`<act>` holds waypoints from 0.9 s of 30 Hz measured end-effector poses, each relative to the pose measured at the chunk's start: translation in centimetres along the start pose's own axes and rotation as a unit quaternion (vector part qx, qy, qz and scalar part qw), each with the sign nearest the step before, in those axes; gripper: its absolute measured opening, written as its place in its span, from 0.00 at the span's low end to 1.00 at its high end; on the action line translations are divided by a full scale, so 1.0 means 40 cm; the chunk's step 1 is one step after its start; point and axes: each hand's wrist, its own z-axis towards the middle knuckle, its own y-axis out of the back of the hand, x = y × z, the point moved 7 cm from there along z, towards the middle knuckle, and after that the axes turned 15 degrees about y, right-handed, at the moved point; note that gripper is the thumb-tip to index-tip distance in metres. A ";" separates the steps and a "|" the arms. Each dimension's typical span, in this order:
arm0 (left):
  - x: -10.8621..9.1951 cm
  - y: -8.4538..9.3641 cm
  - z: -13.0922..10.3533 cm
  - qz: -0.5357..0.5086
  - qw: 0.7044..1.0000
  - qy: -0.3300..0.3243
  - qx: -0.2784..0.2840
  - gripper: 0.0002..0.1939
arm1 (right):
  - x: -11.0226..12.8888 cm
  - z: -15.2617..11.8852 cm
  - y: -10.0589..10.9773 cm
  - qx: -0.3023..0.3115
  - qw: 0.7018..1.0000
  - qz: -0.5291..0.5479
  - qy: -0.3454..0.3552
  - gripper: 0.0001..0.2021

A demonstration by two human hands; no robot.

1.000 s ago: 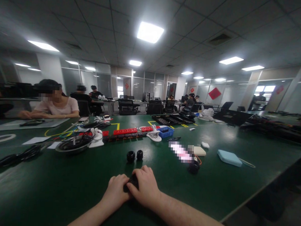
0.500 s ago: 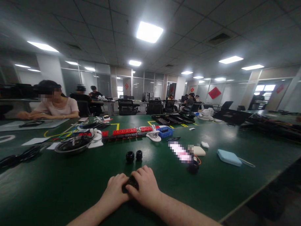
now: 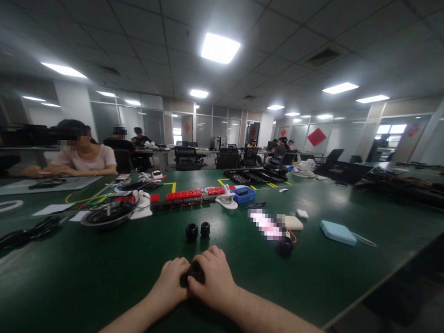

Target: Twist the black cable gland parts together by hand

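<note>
Our left hand (image 3: 170, 282) and right hand (image 3: 216, 283) are keeping their fingers clamped on a dark part (image 3: 195, 271) between them, over the table (image 3: 276, 285). Our right thumb (image 3: 196, 289) is sitting slightly lower now, so we are probably adjusting grip.

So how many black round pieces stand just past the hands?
2, side by side: left black piece, right black piece. The right hand may hide more.
</note>
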 end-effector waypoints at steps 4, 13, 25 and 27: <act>-0.007 0.005 -0.002 -0.008 1.000 0.003 0.007 0.06 | -0.003 0.003 -0.003 -0.009 1.000 0.011 -0.004 0.11; -0.014 0.004 -0.004 0.017 1.000 0.017 0.006 0.06 | 0.000 0.011 -0.005 -0.014 1.000 -0.003 0.010 0.09; -0.006 0.006 -0.008 0.016 1.000 0.017 0.004 0.08 | 0.013 0.009 -0.003 0.008 0.998 -0.057 0.023 0.11; -0.007 0.004 -0.008 0.013 1.000 0.014 0.007 0.08 | 0.012 0.008 -0.004 0.003 0.998 -0.057 0.022 0.10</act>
